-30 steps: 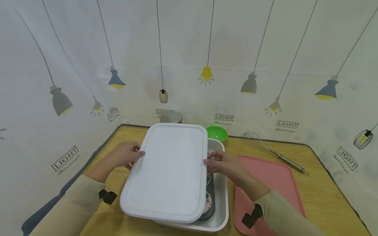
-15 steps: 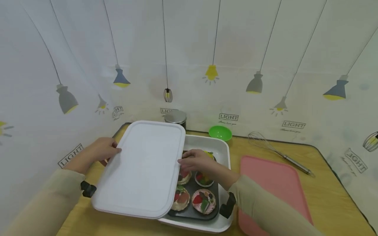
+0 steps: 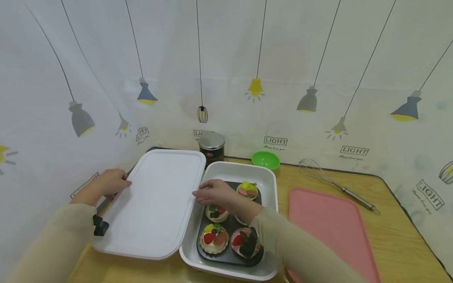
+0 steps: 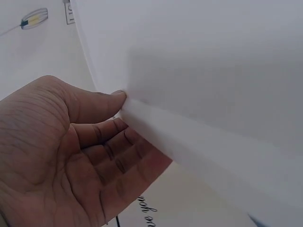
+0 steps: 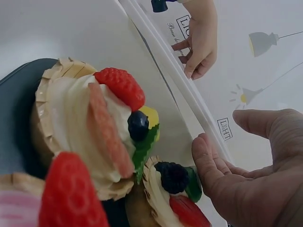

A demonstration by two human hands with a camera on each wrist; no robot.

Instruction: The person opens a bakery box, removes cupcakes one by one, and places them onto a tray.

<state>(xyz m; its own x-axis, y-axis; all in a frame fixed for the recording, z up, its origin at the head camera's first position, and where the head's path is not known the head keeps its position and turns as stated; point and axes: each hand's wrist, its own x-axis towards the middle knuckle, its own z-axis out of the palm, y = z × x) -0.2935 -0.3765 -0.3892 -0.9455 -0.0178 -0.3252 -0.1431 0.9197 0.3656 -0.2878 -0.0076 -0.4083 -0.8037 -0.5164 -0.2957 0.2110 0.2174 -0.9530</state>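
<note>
A white rectangular lid (image 3: 152, 202) is held tilted left of a white container (image 3: 272, 184), its right edge over the container's left rim. My left hand (image 3: 109, 184) pinches the lid's left edge, thumb on top and fingers beneath, as the left wrist view shows. At the right edge my right hand (image 3: 221, 196) touches the lid with extended fingers; in the right wrist view its thumb (image 5: 251, 120) stands apart from the lid. Inside the container lies a dark muffin pan (image 3: 231, 224) with several fruit-topped tarts (image 3: 214, 239), some hidden behind my right hand and forearm.
A pink tray (image 3: 329, 228) lies right of the container, with a whisk (image 3: 339, 186) behind it. Behind the container stand a green bowl (image 3: 265, 160) and a dark silver-lidded jar (image 3: 211, 147). A lamp-patterned curtain (image 3: 230, 59) surrounds the wooden table (image 3: 400, 236).
Both hands have carried the lid leftward from above the container and lowered it beside it. The pan and tarts, mostly covered before, now show. The tray, whisk and bowl have stayed put.
</note>
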